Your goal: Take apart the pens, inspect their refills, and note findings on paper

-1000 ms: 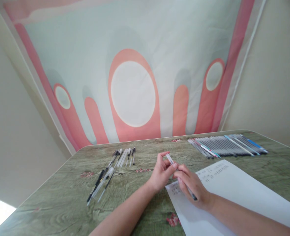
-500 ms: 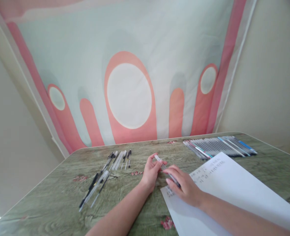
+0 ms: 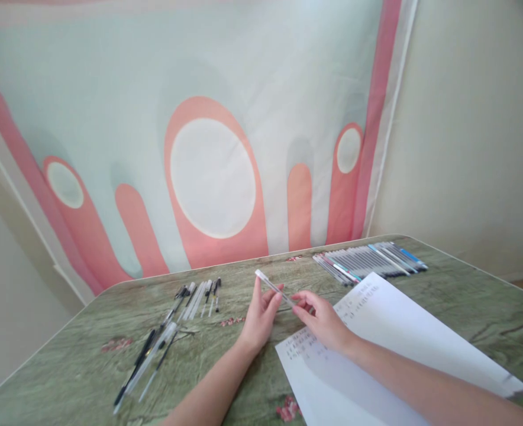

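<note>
A slim clear pen (image 3: 275,287) with a white end slants between my two hands, above the table. My left hand (image 3: 261,316) is closed around it near the white end, which points up and away to the left. At the lower end, the fingertips of my right hand (image 3: 323,322) pinch the pen; its tip is hidden by the fingers. Under my right hand and forearm lies a white sheet of paper (image 3: 403,349) with rows of small dark marks along its left and far edges.
Loose pens, caps and thin tubes lie in a group (image 3: 155,349) at the left. A tidy row of many pens (image 3: 363,260), some with blue parts, lies at the far right. A patterned cloth (image 3: 128,106) hangs behind the wood-look tabletop (image 3: 66,349).
My view has shifted to the right. The right hand has moved to the pen's lower end, where its dark end stuck out past the fingers before. Both hands still hold the pen.
</note>
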Demonstrator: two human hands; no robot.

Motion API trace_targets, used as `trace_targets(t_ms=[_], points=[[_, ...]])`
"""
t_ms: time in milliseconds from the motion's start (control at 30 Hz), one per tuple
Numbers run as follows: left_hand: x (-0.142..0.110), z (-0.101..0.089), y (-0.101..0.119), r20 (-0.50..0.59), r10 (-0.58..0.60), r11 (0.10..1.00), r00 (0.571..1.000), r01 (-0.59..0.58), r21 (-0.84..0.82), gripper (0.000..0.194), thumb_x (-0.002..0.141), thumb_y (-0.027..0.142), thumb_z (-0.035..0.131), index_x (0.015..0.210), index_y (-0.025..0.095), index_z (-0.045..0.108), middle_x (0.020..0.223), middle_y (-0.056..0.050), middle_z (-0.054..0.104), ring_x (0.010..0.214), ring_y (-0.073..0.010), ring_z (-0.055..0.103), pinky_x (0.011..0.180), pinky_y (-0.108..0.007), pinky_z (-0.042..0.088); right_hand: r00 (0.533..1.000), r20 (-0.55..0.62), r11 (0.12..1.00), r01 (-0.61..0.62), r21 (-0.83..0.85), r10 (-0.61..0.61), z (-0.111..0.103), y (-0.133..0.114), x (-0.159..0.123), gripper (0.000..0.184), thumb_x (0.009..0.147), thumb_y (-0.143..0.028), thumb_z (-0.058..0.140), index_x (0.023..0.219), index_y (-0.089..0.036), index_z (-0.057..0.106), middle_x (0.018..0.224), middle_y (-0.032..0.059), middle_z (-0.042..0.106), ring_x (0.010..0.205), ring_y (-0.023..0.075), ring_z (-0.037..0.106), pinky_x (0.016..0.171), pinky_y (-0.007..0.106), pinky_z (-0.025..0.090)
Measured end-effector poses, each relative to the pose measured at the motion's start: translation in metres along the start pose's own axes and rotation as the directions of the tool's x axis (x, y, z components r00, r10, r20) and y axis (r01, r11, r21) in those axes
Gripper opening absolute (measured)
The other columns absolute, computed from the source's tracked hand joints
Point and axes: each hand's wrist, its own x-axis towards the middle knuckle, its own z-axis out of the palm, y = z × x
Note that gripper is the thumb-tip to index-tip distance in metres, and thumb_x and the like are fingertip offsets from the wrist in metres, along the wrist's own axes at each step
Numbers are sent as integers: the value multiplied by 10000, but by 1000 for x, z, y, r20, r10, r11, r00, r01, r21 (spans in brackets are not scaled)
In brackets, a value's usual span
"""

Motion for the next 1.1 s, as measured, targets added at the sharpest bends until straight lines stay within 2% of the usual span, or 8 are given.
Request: trace_targets(t_ms=[100,200,300,400,533,700,867,1100], points=[[-14,12,3,236,34,933,971,-116,340,755,774,375,500,1358,202,54,1311,-130,380,1192,-207,365,985,-392,270,997,-69,998,-21,56,25,-12,1,9,230,766,-305,495,939,-163,546,742,14,590,660,131,540,618,266,433],[-27,23,11,509,-21,732,860,-334,594,693,749,451,498,1333,196,225,1382,-121,250,1260,-245,235,1029,-428,176,990,-131,994,-41,103,54,-25,7,20,263,762,-333,495,950,-155,537,740,19,580,608,118,514,554,248,420],[-33,27,22,658,-112,594,745,-481,645,693,744,534,449,1322,201,259,1391,-114,228,1273,-260,192,1038,-454,111,978,-190,989,-54,138,80,-39,18,34,300,753,-357,500,973,-154,528,725,20,573,530,100,470,469,224,382],[-32,26,26,702,-143,549,697,-535,643,668,755,566,396,1308,206,292,1379,-111,262,1266,-252,219,1039,-447,97,959,-264,988,-73,136,107,-58,32,46,355,734,-380,510,1004,-150,527,706,21,575,499,101,460,442,225,374],[-29,23,26,722,-146,541,676,-556,630,663,751,573,397,1299,210,310,1371,-106,282,1264,-249,225,1038,-438,107,927,-369,992,-106,-73,72,-96,60,49,357,723,-371,513,977,-127,565,743,58,612,589,148,535,543,275,428],[-28,22,27,726,-129,556,675,-557,617,648,748,564,414,1291,220,328,1367,-101,293,1260,-257,235,1035,-439,109,951,-301,898,-73,-433,-68,-132,87,31,259,765,-299,457,925,-144,589,840,89,636,735,186,581,716,330,438],[-30,23,27,726,-113,560,678,-560,610,640,744,558,426,1286,229,338,1360,-93,310,1255,-268,243,1030,-450,120,955,-197,769,47,-638,-222,-125,82,30,237,783,-232,417,914,-139,592,854,89,620,749,184,567,719,322,434],[-30,21,25,728,-115,547,676,-569,614,636,749,554,419,1288,227,335,1361,-95,307,1257,-273,236,1028,-454,124,966,-180,653,-16,-757,-185,-133,83,45,238,766,-203,415,891,-148,610,861,85,631,802,191,568,736,290,418]])
